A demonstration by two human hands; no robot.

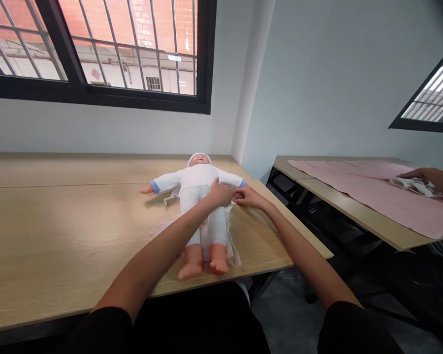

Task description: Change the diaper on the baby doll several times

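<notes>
Head view looking forward and down onto the baby doll (196, 178)

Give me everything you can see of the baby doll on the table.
The baby doll lies on its back on the wooden table, arms spread. It wears a white cap and a white long-sleeved outfit with blue cuffs; its bare feet look like peach plastic. The left hand rests on its middle, the right hand is beside it, and sheer white cloth lies beneath.

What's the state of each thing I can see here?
Baby doll: on its back, dressed in white.
Left hand: resting on the doll's middle.
Right hand: at the doll's side.
White gauze: loosely spread under the doll.
Pink cloth: spread on the other table.
Co-worker's hand: on a crumpled white cloth.
</notes>
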